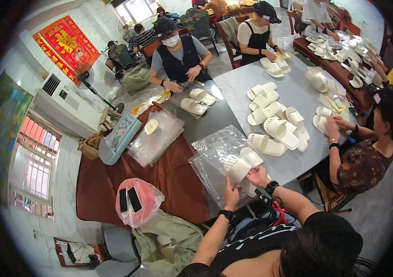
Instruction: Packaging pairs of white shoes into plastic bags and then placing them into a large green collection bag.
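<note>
My left hand (231, 194) and my right hand (257, 176) both grip a pair of white slippers (239, 167) held together, sole to sole, just above the table edge. The pair sits over a stack of clear plastic bags (215, 152) spread on the grey table (242, 87). Both my wrists carry dark bands. Beyond my hands lies a heap of several loose white slippers (275, 124).
Other people sit around the table handling slippers: one at right (367, 152), two at the far side (180, 55). A second bag pile (157, 136) and a pink bag with two phones (134, 201) lie on the brown cloth at left. A chair (118, 244) stands below.
</note>
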The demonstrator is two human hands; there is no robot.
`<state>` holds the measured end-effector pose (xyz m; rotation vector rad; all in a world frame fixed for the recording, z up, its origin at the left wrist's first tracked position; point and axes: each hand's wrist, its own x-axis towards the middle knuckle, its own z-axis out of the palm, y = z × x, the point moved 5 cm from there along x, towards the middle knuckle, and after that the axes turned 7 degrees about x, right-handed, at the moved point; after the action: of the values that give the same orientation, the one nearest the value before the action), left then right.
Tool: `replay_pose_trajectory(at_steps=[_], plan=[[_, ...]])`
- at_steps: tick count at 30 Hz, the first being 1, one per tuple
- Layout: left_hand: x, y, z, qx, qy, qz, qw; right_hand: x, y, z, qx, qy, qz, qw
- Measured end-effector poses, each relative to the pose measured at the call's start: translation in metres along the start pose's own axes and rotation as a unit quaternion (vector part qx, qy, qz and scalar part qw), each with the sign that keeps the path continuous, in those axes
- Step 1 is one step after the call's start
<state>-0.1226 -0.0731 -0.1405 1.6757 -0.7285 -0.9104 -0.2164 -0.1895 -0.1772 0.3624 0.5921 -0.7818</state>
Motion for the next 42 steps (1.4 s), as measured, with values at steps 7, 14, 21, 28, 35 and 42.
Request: replay_pose_trajectory(at_steps=[7,14,21,28,35,42], plan=[[-0.022,-0.01,0.008,-0.161,-0.071,-0.056,0.983,0.004,0.015,0.009,0.039,-0.029,0.017,0.999],[-0.012,-0.071,-0.028,-0.233,-0.119,-0.192,0.946,-0.012,0.055,0.021,0.05,-0.032,0.014,0.998],[-0.03,-0.03,-0.028,-0.298,-0.138,-0.215,0.92,-0.007,0.071,0.004,0.058,-0.082,0.017,0.995],[-0.045,-0.043,-0.03,-0.309,-0.199,-0.227,0.902,-0.021,0.102,0.004,0.073,-0.07,0.031,0.994],[-0.049,-0.005,-0.021,-0.291,-0.218,-0.243,0.899,0.007,0.085,-0.008,-0.01,-0.049,0.036,0.998],[-0.032,-0.032,-0.047,-0.314,-0.132,-0.276,0.899,-0.003,0.034,-0.013,-0.38,-0.103,0.163,0.905]])
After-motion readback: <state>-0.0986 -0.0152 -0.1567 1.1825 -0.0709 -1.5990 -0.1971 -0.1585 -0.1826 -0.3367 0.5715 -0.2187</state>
